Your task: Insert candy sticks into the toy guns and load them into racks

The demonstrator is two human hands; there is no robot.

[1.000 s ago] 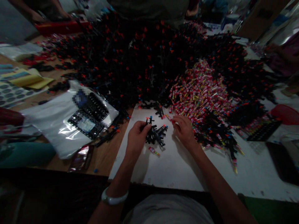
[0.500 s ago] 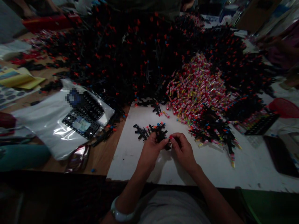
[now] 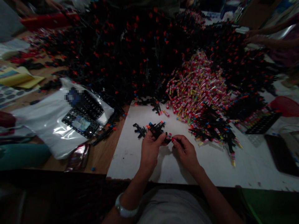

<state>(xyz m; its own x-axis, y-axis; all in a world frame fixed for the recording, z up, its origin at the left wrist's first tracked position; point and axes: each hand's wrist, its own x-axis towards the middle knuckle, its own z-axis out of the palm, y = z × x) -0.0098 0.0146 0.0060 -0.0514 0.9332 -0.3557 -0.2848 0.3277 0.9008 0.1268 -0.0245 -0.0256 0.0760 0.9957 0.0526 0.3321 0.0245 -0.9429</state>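
My left hand [image 3: 150,151] is closed round a black toy gun [image 3: 156,132] above the white board. A small pink-and-white candy tube [image 3: 169,136] shows at the near end of that gun; whether it is fixed there I cannot tell. My right hand [image 3: 186,152] pinches a small red cap [image 3: 173,140] between thumb and fingertips, close beside the tube. Just beyond my left hand lie more black toy guns [image 3: 139,130] with orange and blue tips. Another toy gun [image 3: 156,106] rests farther up the board beside a loose tube [image 3: 165,113].
A heap of candy tubes [image 3: 198,84] rises behind the right hand, with toy guns fitted with tubes [image 3: 212,127] before it. A huge pile of black toy guns [image 3: 116,53] fills the back. Plastic bag [image 3: 46,118] left, phone [image 3: 281,155] right. Another person's arms [image 3: 268,37] reach in at right.
My left hand has turned the toy gun, so the pink-and-white tube now shows at its end. The right hand with the red cap has shifted slightly right and down.
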